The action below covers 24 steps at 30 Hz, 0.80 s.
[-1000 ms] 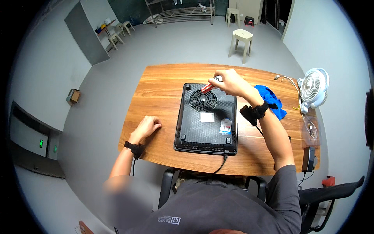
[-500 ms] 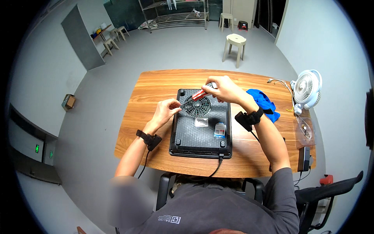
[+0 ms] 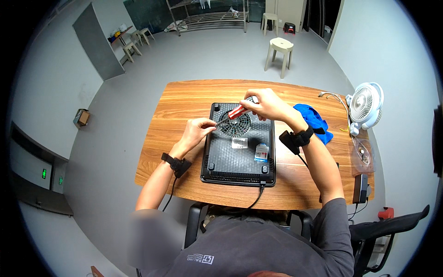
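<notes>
A black laptop cooling pad [image 3: 230,159] lies upside down on the wooden table, its round fan grille [image 3: 235,125] facing up. Gripped in my right hand [image 3: 265,104] is a screwdriver [image 3: 238,111] with a red and white handle, slanting down to the left over the grille. My left hand [image 3: 197,131] is closed in a pinch at the shaft's tip, by the pad's left edge. Whatever sits between those fingertips is too small to make out. A small blue and white packet [image 3: 261,152] rests on the pad near a silver label [image 3: 239,143].
Right of the pad lies a blue cloth [image 3: 314,122]. A white fan [image 3: 364,105], a clear plastic bag [image 3: 363,156] with a cable and a black power adapter [image 3: 360,188] line the table's right side. A cable [image 3: 256,199] runs off the pad's near edge.
My left fingertips have shifted slightly right, closer around the screwdriver's tip. The right hand and screwdriver stay nearly in place; the whole view has tilted a little.
</notes>
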Motion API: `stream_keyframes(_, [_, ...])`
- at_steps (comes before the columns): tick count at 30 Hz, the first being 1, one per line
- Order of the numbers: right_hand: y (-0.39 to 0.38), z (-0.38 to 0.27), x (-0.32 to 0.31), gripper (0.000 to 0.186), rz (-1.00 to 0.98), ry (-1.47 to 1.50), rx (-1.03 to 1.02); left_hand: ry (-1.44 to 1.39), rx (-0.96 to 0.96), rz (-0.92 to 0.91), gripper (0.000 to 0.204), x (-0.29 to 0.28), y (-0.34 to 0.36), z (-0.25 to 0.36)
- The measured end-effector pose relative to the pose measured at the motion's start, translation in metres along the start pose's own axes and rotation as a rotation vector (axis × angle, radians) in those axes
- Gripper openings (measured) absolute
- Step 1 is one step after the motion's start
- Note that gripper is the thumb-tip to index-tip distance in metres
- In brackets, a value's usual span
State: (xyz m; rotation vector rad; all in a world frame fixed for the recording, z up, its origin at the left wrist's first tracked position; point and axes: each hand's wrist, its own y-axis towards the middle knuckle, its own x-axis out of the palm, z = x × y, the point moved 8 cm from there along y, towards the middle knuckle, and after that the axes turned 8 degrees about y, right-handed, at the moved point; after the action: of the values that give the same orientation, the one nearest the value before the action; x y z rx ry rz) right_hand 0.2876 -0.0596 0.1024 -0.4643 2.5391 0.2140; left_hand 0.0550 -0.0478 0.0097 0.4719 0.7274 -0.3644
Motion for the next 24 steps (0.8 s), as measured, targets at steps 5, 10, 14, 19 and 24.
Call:
stream_keyframes(5, [-0.003, 0.002, -0.004, 0.036, 0.001, 0.032, 0.027, -0.056, 0.03, 0.0, 0.019, 0.001, 0.002, 0.002])
stream_keyframes(10, [-0.003, 0.004, -0.003, 0.037, -0.039, 0.007, 0.021, -0.004, 0.062, -0.068, 0.025, 0.004, 0.004, 0.0])
stream_keyframes(14, [-0.002, 0.007, -0.002, 0.038, -0.077, 0.007, 0.03, -0.082, 0.01, -0.082, 0.03, 0.005, 0.005, 0.005])
stream_keyframes(19, [-0.002, 0.006, -0.004, 0.038, -0.075, -0.024, 0.019, -0.077, 0.031, -0.084, 0.031, 0.005, 0.007, 0.005])
stream_keyframes(24, [-0.001, 0.009, -0.003, 0.035, -0.052, 0.039, 0.02, -0.031, 0.096, -0.041, 0.03, -0.001, 0.007, 0.013])
